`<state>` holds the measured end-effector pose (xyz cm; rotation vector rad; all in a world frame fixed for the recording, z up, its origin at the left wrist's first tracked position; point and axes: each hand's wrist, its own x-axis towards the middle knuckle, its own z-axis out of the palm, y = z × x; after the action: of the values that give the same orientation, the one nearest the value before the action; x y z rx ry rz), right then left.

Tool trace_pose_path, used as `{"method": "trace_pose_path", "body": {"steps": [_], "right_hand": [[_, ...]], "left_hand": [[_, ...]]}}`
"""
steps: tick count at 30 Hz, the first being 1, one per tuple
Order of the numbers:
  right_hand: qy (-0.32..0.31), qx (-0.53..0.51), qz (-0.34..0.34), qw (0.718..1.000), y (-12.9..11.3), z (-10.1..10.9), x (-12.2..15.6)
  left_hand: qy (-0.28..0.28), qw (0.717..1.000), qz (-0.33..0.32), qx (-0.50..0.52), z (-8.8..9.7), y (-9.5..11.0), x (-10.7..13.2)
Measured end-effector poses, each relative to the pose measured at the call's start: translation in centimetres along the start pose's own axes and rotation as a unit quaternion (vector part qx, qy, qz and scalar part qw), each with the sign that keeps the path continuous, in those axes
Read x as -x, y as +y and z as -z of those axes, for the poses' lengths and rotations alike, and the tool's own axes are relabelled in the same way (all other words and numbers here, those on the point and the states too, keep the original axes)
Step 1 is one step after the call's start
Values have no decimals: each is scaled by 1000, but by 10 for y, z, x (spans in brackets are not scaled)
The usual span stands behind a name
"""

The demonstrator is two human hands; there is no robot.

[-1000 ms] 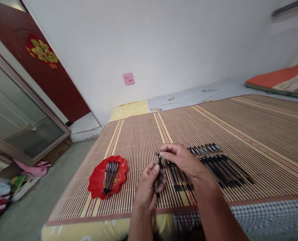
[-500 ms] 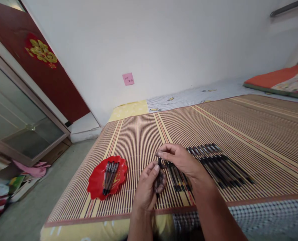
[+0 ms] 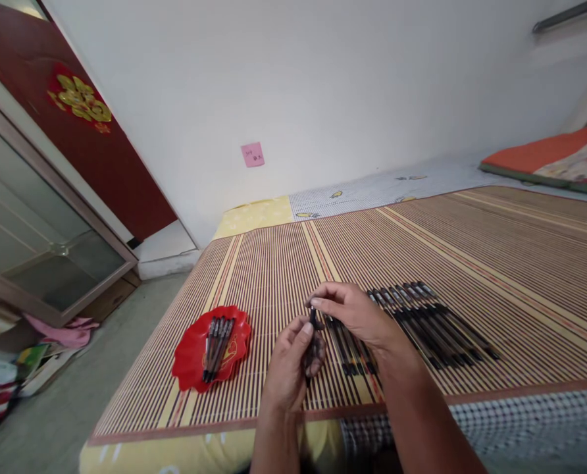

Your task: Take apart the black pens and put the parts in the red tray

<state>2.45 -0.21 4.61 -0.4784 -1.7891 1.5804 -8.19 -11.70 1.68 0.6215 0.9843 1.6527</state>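
Note:
My left hand (image 3: 291,352) is closed around a black pen (image 3: 313,318), held nearly upright with its upper end rising past the thumb. My right hand (image 3: 355,313) pinches at the top of that pen; the fingers partly cover what is between them. Under and beside my right wrist lies a group of slim dark pen pieces (image 3: 345,349). Further right, several dark pen barrels (image 3: 436,336) lie side by side, with a row of black pen caps (image 3: 402,293) behind them. Several capped pens (image 3: 218,349) rest in a red scalloped plate (image 3: 185,362) on the left.
A striped bamboo mat (image 3: 274,263) covers the bed, its front edge close to my forearms. An orange folded quilt (image 3: 530,155) lies at the far right. A pink note (image 3: 253,155) is stuck to the wall. Left of the bed stands a glass-panelled door (image 3: 51,250).
Both hands stay at almost the same spot, with only a slight shift at the pen's top. The plate and the laid-out pen parts have not moved.

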Motion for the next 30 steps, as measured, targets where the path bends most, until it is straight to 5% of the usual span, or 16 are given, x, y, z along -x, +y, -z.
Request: {"method": "trace_pose_path", "body": {"steps": [4, 7, 13, 20, 26, 30], "right_hand": [[48, 22, 9, 999, 9, 6, -3], [102, 139, 2, 985, 27, 12, -7], [88, 442, -93, 888, 59, 2, -13], [44, 471, -114, 874, 74, -16, -17], [60, 391, -48, 917, 68, -15, -19], [76, 474, -43, 876, 71, -20, -21]], "left_hand": [[26, 999, -21, 6, 7, 5, -1], [91, 995, -47, 21, 17, 10, -5], [186, 979, -68, 50, 31, 10, -13], [176, 980, -64, 63, 33, 10, -12], [182, 979, -65, 67, 36, 14, -11], [195, 976, -64, 72, 41, 15, -11]]}}
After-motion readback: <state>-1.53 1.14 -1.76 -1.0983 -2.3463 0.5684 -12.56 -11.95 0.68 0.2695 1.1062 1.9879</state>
